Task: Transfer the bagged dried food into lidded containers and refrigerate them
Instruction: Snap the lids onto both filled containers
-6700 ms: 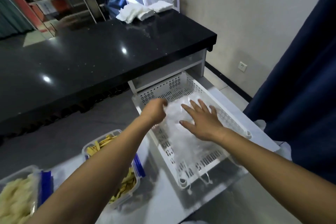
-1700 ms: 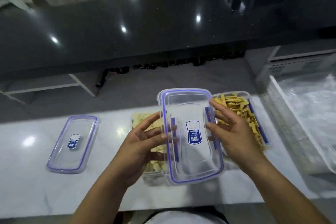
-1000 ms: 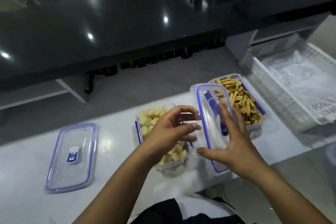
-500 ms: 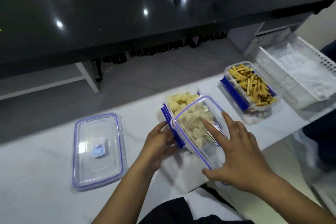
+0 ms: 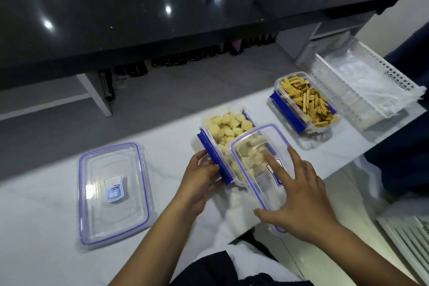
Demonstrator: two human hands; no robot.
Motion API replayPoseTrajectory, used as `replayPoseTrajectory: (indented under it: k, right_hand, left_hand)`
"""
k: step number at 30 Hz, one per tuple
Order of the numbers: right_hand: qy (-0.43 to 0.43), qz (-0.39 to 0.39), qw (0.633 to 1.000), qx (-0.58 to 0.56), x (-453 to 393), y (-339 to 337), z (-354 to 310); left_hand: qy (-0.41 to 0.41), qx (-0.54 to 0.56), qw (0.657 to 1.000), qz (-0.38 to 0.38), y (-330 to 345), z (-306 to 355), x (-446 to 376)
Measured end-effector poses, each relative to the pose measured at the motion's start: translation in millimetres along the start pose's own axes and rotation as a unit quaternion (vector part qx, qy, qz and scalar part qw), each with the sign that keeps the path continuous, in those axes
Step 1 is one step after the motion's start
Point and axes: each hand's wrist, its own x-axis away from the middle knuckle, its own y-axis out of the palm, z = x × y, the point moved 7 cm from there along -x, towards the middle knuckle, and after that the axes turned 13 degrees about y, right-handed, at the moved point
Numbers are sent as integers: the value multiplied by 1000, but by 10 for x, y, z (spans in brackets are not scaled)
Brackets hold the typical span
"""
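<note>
An open clear container of pale round dried pieces [image 5: 222, 123] with blue clasps stands on the white table [image 5: 41, 251]. My left hand [image 5: 199, 179] grips its near left corner by the clasp. My right hand [image 5: 294, 195] holds a clear blue-rimmed lid [image 5: 253, 146], fingers spread on top and thumb at its left edge. The lid lies tilted over the container's near half and sticks out past the table's edge. A second open container of yellow sticks [image 5: 304, 100] stands to the right. Another lid [image 5: 111, 193] lies flat on the left.
A white perforated basket [image 5: 394, 74] holding empty clear plastic bags [image 5: 362, 81] sits at the table's right end. A black glossy counter [image 5: 162, 7] runs along the far side, across a grey floor gap. The table's near edge is right under my right hand.
My hands left the bags in the basket and picked up a lid. My right hand carried it from the stick container to over the pale pieces, while my left hand took hold of that container.
</note>
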Motion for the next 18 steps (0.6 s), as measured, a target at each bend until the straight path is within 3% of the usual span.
replayPoseTrajectory:
  k: [9,18]
  right_hand:
    - [14,-58,998,12,96,214,126]
    - [-8,-26,999,22,-229,11,-107]
  left_hand:
    - [13,-12,1000,-10,0,7,64]
    - [27,-48,998,-7,13,44,101]
